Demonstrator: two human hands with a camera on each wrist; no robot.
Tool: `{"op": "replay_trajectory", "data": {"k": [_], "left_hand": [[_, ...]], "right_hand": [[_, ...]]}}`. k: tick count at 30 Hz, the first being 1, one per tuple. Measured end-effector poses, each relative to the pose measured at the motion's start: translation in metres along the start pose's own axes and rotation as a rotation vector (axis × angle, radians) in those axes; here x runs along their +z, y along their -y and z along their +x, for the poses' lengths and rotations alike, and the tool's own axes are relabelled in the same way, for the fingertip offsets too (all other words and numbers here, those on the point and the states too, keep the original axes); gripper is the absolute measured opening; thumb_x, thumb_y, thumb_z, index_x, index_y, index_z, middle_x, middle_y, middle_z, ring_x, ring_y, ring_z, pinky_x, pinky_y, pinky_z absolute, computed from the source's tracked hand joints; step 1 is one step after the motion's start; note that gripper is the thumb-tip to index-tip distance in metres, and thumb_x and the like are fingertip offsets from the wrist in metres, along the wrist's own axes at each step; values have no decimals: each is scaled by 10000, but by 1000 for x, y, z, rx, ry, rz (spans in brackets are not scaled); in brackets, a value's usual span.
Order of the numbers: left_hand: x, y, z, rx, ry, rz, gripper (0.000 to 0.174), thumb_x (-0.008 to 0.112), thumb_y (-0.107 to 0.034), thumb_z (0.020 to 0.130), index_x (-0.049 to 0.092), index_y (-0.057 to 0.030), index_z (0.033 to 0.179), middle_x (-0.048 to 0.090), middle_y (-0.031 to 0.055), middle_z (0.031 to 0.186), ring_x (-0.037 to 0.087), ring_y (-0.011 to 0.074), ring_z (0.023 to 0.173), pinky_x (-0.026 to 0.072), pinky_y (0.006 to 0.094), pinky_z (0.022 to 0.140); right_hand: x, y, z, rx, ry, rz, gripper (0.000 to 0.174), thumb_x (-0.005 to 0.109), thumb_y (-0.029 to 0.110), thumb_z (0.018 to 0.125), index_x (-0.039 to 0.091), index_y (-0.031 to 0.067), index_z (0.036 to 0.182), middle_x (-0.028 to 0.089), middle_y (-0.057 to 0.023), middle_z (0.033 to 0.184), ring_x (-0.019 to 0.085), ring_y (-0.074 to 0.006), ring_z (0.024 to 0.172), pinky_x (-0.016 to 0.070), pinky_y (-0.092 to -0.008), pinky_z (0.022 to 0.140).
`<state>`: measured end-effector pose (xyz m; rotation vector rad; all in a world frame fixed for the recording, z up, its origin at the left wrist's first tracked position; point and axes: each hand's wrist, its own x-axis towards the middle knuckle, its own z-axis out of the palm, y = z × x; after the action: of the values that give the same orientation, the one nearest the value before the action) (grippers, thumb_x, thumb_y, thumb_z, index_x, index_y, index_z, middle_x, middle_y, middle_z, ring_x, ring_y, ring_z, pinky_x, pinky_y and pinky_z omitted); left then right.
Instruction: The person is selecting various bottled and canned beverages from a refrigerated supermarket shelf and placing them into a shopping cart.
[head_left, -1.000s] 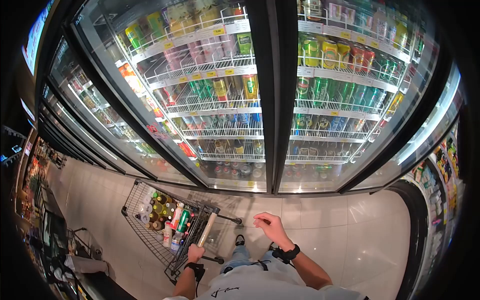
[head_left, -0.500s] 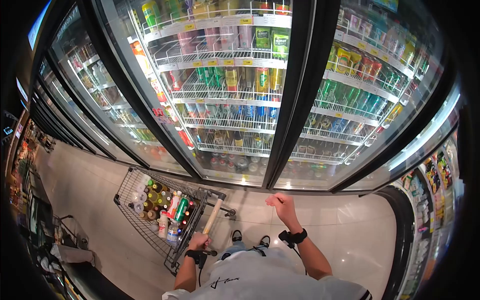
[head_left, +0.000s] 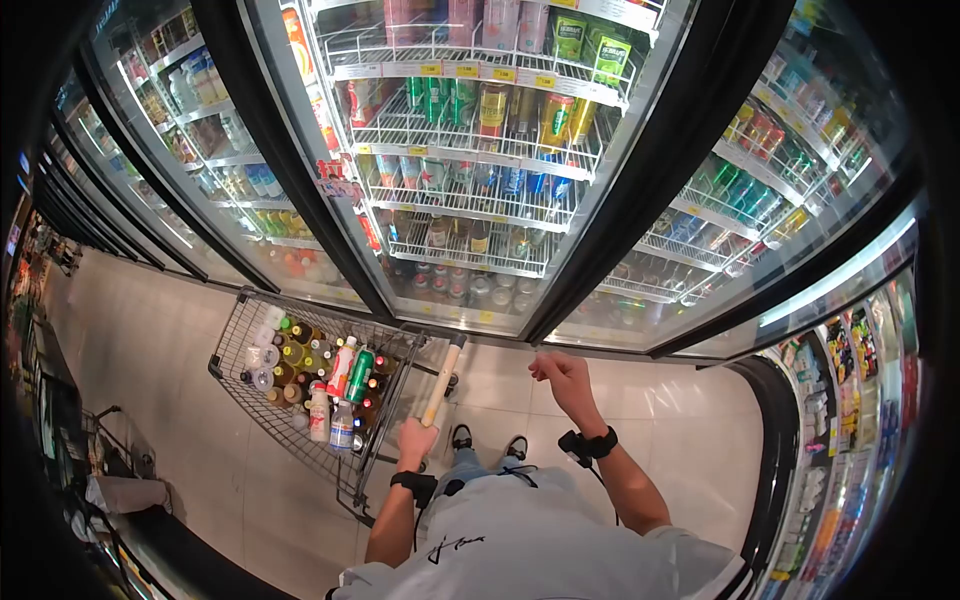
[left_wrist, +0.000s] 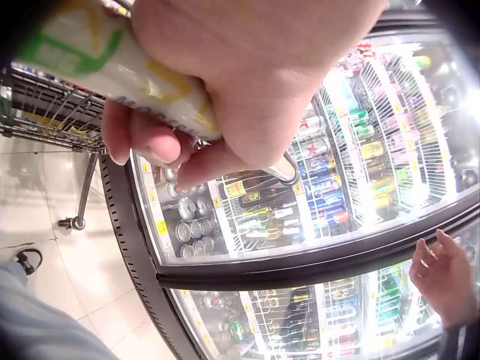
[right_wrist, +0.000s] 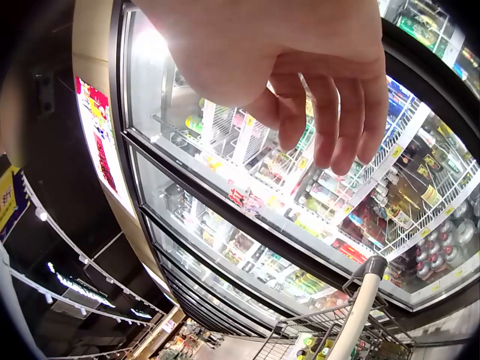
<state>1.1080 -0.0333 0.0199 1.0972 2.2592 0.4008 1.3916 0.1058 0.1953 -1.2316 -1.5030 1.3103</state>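
Note:
My left hand (head_left: 416,440) grips the near end of the shopping cart's pale handle (head_left: 443,378). In the left wrist view the fingers of that hand (left_wrist: 251,71) wrap around the bar, which carries green and yellow print. The wire cart (head_left: 262,447) stands ahead and to the left, loaded with several bottles and a green can (head_left: 360,375). My right hand (head_left: 566,385) hovers to the right of the handle, holding nothing. Seen from the right wrist, its fingers (right_wrist: 326,120) hang loosely bent before the fridge doors.
Tall glass-door fridges (head_left: 480,160) with shelved cans and bottles run along the front, their black frames (head_left: 590,270) close beyond the cart. A curved open shelf (head_left: 830,430) borders the right side. Pale floor tiles (head_left: 640,420) lie underfoot; a dark display (head_left: 60,400) is at left.
The head view has shifted, and the fridge doors slide across it with the left door nearer the centre. Left hand and handle appear higher in view; the right hand has risen too.

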Motion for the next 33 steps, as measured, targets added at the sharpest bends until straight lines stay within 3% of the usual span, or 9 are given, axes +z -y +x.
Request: {"op": "replay_trajectory", "data": {"k": [2, 6, 8, 15, 17, 21, 24, 29, 33], "left_hand": [[-8, -8, 1, -158, 192, -188, 314, 669, -209, 731, 710, 82, 841, 677, 215, 647, 700, 344, 594, 570, 429, 627], [-1, -9, 12, -134, 195, -254, 283, 666, -208, 751, 716, 62, 821, 664, 161, 584, 679, 281, 495, 559, 379, 548], [-5, -11, 9, -137, 156, -303, 270, 734, -186, 732, 670, 71, 679, 635, 120, 541, 641, 213, 436, 533, 355, 461], [18, 4, 34, -51, 9, -198, 286, 755, -242, 715, 684, 33, 692, 641, 91, 553, 643, 191, 455, 526, 354, 479], [4, 2, 38, -178, 169, -196, 265, 690, -248, 740, 744, -21, 865, 707, 201, 766, 709, 365, 761, 539, 459, 700], [-1, 4, 42, -107, 126, -205, 294, 717, -280, 738, 742, -17, 868, 703, 198, 748, 705, 367, 733, 540, 458, 686], [-26, -11, 39, -197, 216, -247, 337, 745, -318, 734, 742, -18, 888, 708, 200, 769, 705, 374, 762, 538, 467, 704], [-43, -4, 32, -45, 26, -117, 339, 731, -318, 748, 739, -17, 906, 702, 231, 830, 681, 416, 851, 530, 494, 738], [-54, -7, 39, -54, -3, -133, 315, 699, -291, 758, 735, -14, 904, 698, 237, 842, 669, 433, 866, 529, 497, 745]], "right_hand": [[3, 3, 0, 17, -21, 7, 320, 586, 204, 991, 704, -44, 827, 672, -56, 745, 621, -108, 703, 508, -266, 673], [4, 12, -2, 28, -114, -10, 299, 585, 185, 985, 703, -43, 833, 683, -60, 758, 641, -113, 723, 515, -263, 686], [2, 14, -4, -25, -158, -25, 216, 623, 155, 960, 685, -31, 870, 688, -62, 751, 644, -102, 704, 497, -252, 659], [-18, 16, -10, -1, -282, 55, 96, 633, 82, 934, 619, 0, 885, 691, -57, 785, 645, -90, 710, 493, -244, 662], [-10, 25, -17, -6, -329, 88, 66, 624, 44, 918, 613, 0, 869, 695, -62, 818, 650, -96, 714, 491, -243, 660], [1, 19, -19, 13, -331, 93, 51, 617, 36, 909, 613, 2, 871, 704, -66, 854, 662, -107, 727, 503, -250, 670], [17, 13, -22, 37, -302, 51, 47, 619, 37, 903, 615, 3, 871, 710, -72, 864, 675, -116, 734, 507, -250, 675], [33, 16, -20, 80, -258, 23, 37, 609, 40, 901, 625, 26, 871, 717, -94, 915, 696, -153, 766, 542, -276, 693], [35, 10, -12, 89, -230, 4, 48, 617, 58, 906, 624, 30, 868, 717, -96, 914, 702, -162, 765, 544, -276, 688]]}}
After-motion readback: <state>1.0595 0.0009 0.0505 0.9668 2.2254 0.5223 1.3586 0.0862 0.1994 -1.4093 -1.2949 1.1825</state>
